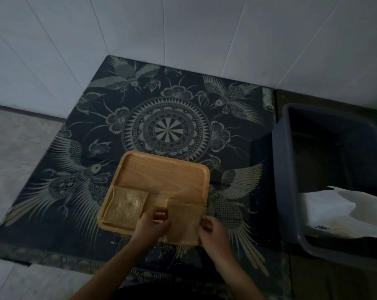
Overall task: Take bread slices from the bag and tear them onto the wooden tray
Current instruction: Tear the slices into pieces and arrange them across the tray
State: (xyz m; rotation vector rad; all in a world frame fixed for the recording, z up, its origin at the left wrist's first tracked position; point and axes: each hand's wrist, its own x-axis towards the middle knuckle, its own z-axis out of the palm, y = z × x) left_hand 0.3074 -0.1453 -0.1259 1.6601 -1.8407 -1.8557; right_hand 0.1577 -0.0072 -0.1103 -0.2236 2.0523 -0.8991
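Fingers point(159, 214) of my left hand point(149, 226) are pinched on the left edge of a bread slice point(183, 221), and my right hand point(213, 231) is pinched on its right edge. I hold the slice over the near right corner of the wooden tray point(161, 172). It looks whole to me, though a small strip near my left fingers may be starting to come away. The light is dim, so I cannot be sure.

Another bread slice point(125, 205) lies flat in the near left corner of the tray. It is whole too. I do not see any torn bits on the tray. The far half of the tray is bare wood.

So I think two slices are out and the tearing has hardly begun. Both slices are left to rip up into bits.

The tray sits on a dark cloth point(168, 126) with birds and flowers on it. To the right of the tray is a grey tub point(291, 191). Something white and crinkly point(339, 204) lies in the tub. That may be the bread bag, but I cannot tell, and I cannot see if more slices are inside.
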